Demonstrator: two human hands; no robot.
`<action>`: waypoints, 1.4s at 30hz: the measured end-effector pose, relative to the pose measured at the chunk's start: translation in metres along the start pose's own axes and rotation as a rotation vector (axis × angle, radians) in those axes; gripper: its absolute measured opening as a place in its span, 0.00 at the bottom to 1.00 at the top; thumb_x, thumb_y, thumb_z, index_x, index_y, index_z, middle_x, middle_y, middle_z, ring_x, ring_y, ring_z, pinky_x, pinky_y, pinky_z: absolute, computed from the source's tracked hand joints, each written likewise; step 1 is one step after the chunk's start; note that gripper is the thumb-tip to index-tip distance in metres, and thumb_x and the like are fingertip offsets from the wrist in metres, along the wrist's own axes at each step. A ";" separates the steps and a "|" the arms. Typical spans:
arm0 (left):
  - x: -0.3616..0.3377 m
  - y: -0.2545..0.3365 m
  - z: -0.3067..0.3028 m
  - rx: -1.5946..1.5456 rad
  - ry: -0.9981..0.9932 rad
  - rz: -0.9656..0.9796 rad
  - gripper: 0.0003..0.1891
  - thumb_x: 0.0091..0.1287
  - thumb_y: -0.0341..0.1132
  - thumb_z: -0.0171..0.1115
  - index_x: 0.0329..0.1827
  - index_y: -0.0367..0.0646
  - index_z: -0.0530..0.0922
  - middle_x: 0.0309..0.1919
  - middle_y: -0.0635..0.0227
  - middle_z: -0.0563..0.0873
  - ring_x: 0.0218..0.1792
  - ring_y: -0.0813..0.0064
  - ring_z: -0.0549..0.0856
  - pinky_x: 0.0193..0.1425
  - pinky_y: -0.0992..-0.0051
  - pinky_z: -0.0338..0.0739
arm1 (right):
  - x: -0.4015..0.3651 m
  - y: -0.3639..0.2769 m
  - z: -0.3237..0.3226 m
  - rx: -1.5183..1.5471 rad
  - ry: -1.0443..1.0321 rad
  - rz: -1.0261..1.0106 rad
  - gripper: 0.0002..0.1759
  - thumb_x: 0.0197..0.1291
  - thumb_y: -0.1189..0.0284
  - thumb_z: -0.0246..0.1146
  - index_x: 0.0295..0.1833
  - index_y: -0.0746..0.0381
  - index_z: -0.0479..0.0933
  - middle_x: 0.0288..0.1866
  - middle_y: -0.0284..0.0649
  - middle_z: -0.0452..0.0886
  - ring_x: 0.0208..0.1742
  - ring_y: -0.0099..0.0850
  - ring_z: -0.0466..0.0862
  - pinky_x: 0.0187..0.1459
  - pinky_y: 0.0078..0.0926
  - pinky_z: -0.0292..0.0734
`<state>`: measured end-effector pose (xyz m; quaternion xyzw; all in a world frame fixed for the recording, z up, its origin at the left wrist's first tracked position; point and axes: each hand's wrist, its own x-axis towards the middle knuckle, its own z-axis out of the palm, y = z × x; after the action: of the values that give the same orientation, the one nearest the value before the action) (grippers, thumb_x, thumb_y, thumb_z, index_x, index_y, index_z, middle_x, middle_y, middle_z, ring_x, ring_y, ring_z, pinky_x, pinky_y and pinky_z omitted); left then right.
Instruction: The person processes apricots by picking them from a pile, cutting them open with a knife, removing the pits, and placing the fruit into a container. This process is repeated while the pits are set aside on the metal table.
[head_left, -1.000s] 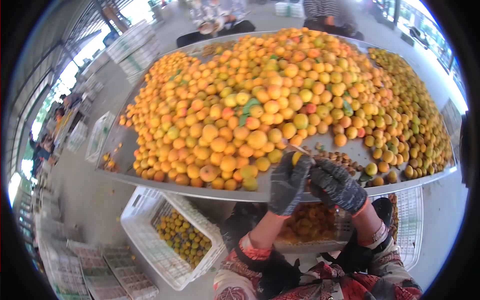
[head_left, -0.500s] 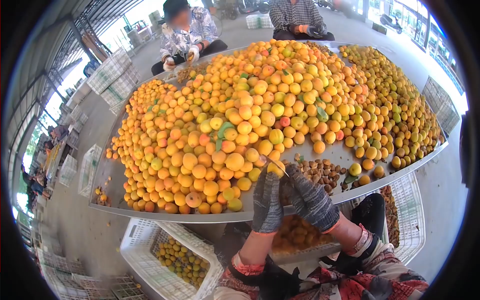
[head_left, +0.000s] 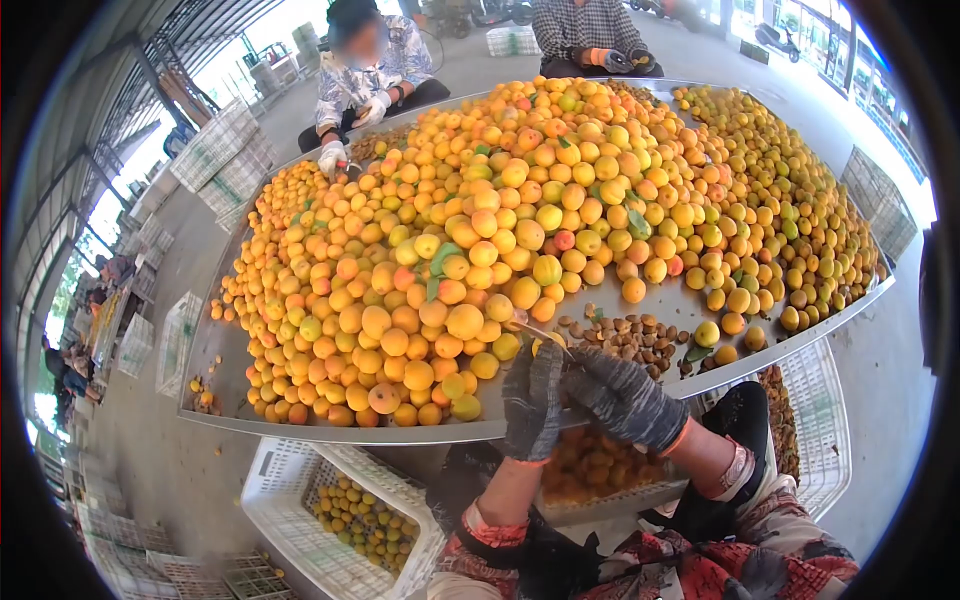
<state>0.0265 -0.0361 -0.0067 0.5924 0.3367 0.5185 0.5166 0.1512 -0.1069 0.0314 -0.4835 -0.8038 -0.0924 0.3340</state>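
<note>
Both my hands wear grey knit gloves and meet at the near edge of a metal table. My left hand is closed around a yellow apricot, mostly hidden by the fingers. My right hand is closed on a thin, slightly curved knife; its handle is hidden in the glove. The blade lies across the top of the apricot, pointing up and left. Beyond the hands rises a big heap of orange and yellow apricots. Brown apricot pits lie loose just past my right hand.
A white crate of greenish fruit stands at lower left, another crate at right. Orange fruit fills a container below my hands. Two people sit across the table; one person's gloved hand touches the heap. Stacked crates stand at far left.
My right hand has turned and lowered slightly, and less of the apricot shows. Across the table, one person's hands have moved apart, one reaching to the heap.
</note>
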 end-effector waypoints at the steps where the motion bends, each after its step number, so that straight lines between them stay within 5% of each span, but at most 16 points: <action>1: 0.001 0.006 0.000 0.001 -0.001 0.000 0.14 0.66 0.39 0.54 0.46 0.36 0.75 0.40 0.69 0.78 0.40 0.82 0.74 0.43 0.81 0.70 | -0.002 -0.004 0.003 -0.119 -0.017 0.040 0.22 0.53 0.78 0.61 0.55 0.66 0.69 0.48 0.48 0.77 0.49 0.44 0.78 0.49 0.35 0.75; 4: 0.005 0.019 0.000 -0.009 -0.060 -0.136 0.16 0.68 0.41 0.50 0.48 0.35 0.74 0.43 0.66 0.78 0.43 0.79 0.74 0.47 0.78 0.69 | 0.013 -0.026 -0.003 0.269 -0.030 0.443 0.22 0.56 0.78 0.59 0.57 0.67 0.66 0.46 0.49 0.78 0.49 0.43 0.79 0.47 0.34 0.75; 7: 0.007 0.022 0.002 -0.208 -0.013 -0.355 0.18 0.68 0.41 0.48 0.50 0.34 0.73 0.44 0.62 0.78 0.45 0.75 0.75 0.51 0.75 0.69 | 0.014 -0.029 0.002 0.202 -0.042 0.422 0.23 0.58 0.78 0.57 0.59 0.68 0.64 0.46 0.52 0.77 0.49 0.42 0.78 0.48 0.33 0.74; 10: 0.007 0.015 -0.002 -0.128 0.004 -0.228 0.16 0.68 0.37 0.47 0.51 0.33 0.72 0.44 0.57 0.78 0.45 0.70 0.76 0.52 0.72 0.69 | 0.019 -0.030 0.004 0.365 -0.062 0.547 0.22 0.57 0.79 0.57 0.59 0.68 0.64 0.47 0.50 0.77 0.50 0.43 0.78 0.50 0.33 0.73; 12: 0.006 -0.001 -0.010 0.478 -0.008 0.328 0.15 0.68 0.34 0.46 0.51 0.33 0.72 0.44 0.54 0.78 0.44 0.67 0.76 0.51 0.70 0.70 | 0.013 -0.026 0.015 0.512 0.031 0.522 0.22 0.56 0.79 0.58 0.58 0.67 0.65 0.47 0.48 0.77 0.50 0.43 0.78 0.51 0.33 0.73; 14: 0.004 -0.005 -0.012 0.505 0.010 0.412 0.14 0.66 0.32 0.49 0.51 0.33 0.72 0.44 0.52 0.78 0.43 0.61 0.77 0.48 0.68 0.72 | 0.004 -0.015 0.023 0.658 0.127 0.493 0.22 0.56 0.80 0.59 0.57 0.67 0.66 0.47 0.47 0.77 0.50 0.42 0.78 0.52 0.32 0.73; 16: 0.002 0.005 -0.012 0.529 0.024 0.494 0.14 0.64 0.31 0.52 0.50 0.34 0.72 0.43 0.49 0.78 0.42 0.54 0.78 0.46 0.65 0.73 | -0.007 0.001 0.021 0.101 0.086 0.127 0.23 0.49 0.78 0.60 0.55 0.65 0.70 0.50 0.48 0.75 0.50 0.44 0.76 0.46 0.36 0.75; 18: 0.000 0.024 -0.011 0.195 -0.066 -0.107 0.14 0.64 0.29 0.51 0.51 0.34 0.72 0.45 0.49 0.77 0.44 0.53 0.78 0.48 0.64 0.73 | -0.005 0.003 0.015 0.045 0.091 0.091 0.23 0.50 0.80 0.61 0.54 0.66 0.70 0.49 0.47 0.75 0.50 0.40 0.77 0.49 0.33 0.75; 19: 0.001 0.017 -0.013 0.193 -0.069 -0.105 0.14 0.64 0.29 0.51 0.51 0.34 0.72 0.45 0.49 0.77 0.44 0.53 0.78 0.48 0.64 0.73 | -0.004 0.005 0.012 -0.011 0.093 0.047 0.22 0.50 0.81 0.62 0.54 0.66 0.70 0.48 0.45 0.76 0.49 0.37 0.78 0.51 0.30 0.75; 25: 0.010 0.008 -0.013 0.048 -0.138 -0.371 0.16 0.68 0.36 0.48 0.50 0.32 0.73 0.46 0.50 0.77 0.46 0.61 0.78 0.51 0.69 0.72 | -0.017 0.020 0.014 0.040 -0.070 0.050 0.21 0.49 0.81 0.61 0.53 0.66 0.71 0.45 0.44 0.77 0.41 0.36 0.80 0.43 0.28 0.77; 27: 0.009 0.012 -0.012 0.031 -0.069 -0.181 0.18 0.67 0.41 0.53 0.50 0.34 0.74 0.33 0.68 0.78 0.34 0.81 0.74 0.37 0.79 0.71 | -0.006 0.015 0.004 -0.071 -0.035 0.002 0.20 0.52 0.81 0.60 0.53 0.66 0.71 0.44 0.42 0.77 0.40 0.33 0.79 0.41 0.27 0.77; 29: 0.012 0.002 -0.017 0.130 -0.071 0.071 0.18 0.67 0.41 0.54 0.50 0.35 0.74 0.34 0.69 0.79 0.34 0.81 0.74 0.37 0.80 0.70 | -0.002 0.010 -0.004 -0.175 0.000 -0.047 0.19 0.54 0.80 0.59 0.54 0.65 0.71 0.43 0.40 0.77 0.39 0.29 0.79 0.38 0.26 0.76; 31: 0.013 0.003 -0.022 0.227 -0.077 0.327 0.18 0.66 0.41 0.55 0.51 0.35 0.74 0.35 0.69 0.79 0.34 0.82 0.74 0.37 0.81 0.70 | -0.003 0.007 -0.011 1.065 -0.108 0.746 0.17 0.59 0.78 0.56 0.55 0.65 0.70 0.40 0.37 0.78 0.36 0.24 0.79 0.36 0.23 0.76; 34: 0.011 0.034 -0.017 -0.022 -0.153 -0.135 0.20 0.65 0.40 0.56 0.53 0.33 0.72 0.40 0.63 0.80 0.39 0.76 0.78 0.42 0.76 0.74 | 0.004 0.008 -0.026 0.882 -0.108 0.418 0.16 0.62 0.77 0.53 0.57 0.66 0.68 0.37 0.35 0.79 0.34 0.22 0.78 0.35 0.20 0.75; 36: 0.011 0.037 -0.017 -0.229 -0.122 -0.382 0.17 0.66 0.36 0.56 0.53 0.36 0.72 0.44 0.65 0.79 0.39 0.80 0.75 0.44 0.80 0.72 | 0.010 0.000 -0.034 0.816 -0.169 0.545 0.17 0.62 0.77 0.54 0.57 0.66 0.68 0.39 0.36 0.79 0.35 0.23 0.79 0.36 0.20 0.76; 42: 0.008 0.020 -0.009 -0.259 -0.109 -0.257 0.20 0.63 0.40 0.58 0.54 0.36 0.73 0.39 0.71 0.80 0.36 0.86 0.75 0.37 0.85 0.71 | -0.005 -0.014 0.003 0.694 0.052 0.520 0.20 0.58 0.78 0.56 0.58 0.67 0.68 0.54 0.47 0.74 0.50 0.37 0.79 0.46 0.32 0.76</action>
<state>0.0171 -0.0312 0.0140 0.5002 0.3117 0.4542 0.6681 0.1394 -0.1165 0.0282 -0.5266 -0.6299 0.2582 0.5092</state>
